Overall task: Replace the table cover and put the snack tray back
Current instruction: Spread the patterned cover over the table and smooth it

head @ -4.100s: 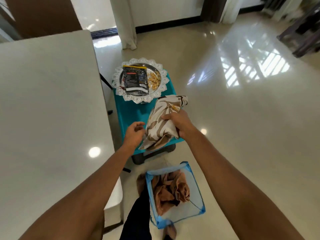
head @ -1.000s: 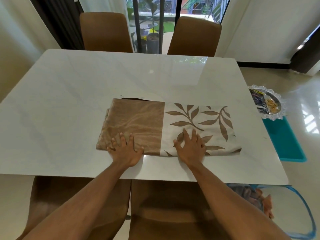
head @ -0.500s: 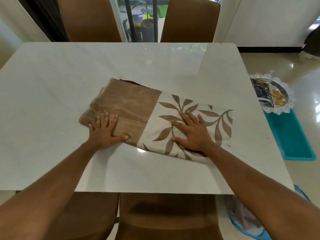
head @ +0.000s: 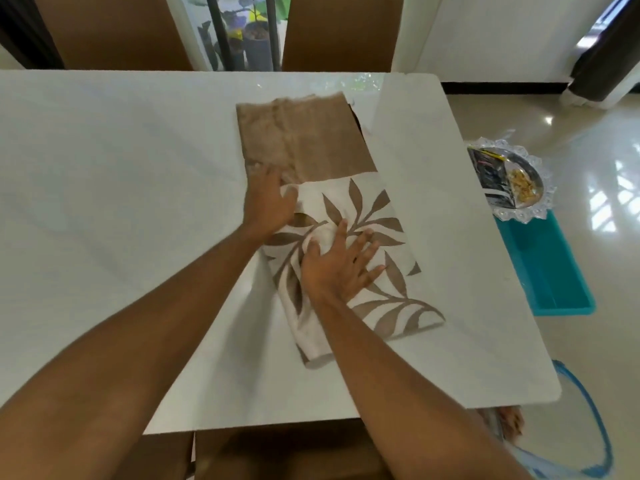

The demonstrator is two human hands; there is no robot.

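Note:
The folded table cover, half plain brown and half white with brown leaves, lies on the white table, its long side pointing away from me. My left hand grips the cover's left edge where brown meets white, thumb on top. My right hand rests on the leaf part with fingers spread, and a fold of cloth is pinched between thumb and forefinger. The silver snack tray, holding a dark packet and yellow snacks, sits on a teal stool to the right of the table.
Two brown chairs stand at the far side and one chair is below the near edge. A blue mesh basket sits on the glossy floor at the lower right. A dark curtain hangs at the far right.
The cover has turned from lying crosswise to pointing away from me, brown end far. Both hands went from pressing flat to taking hold of the cloth near its left edge.

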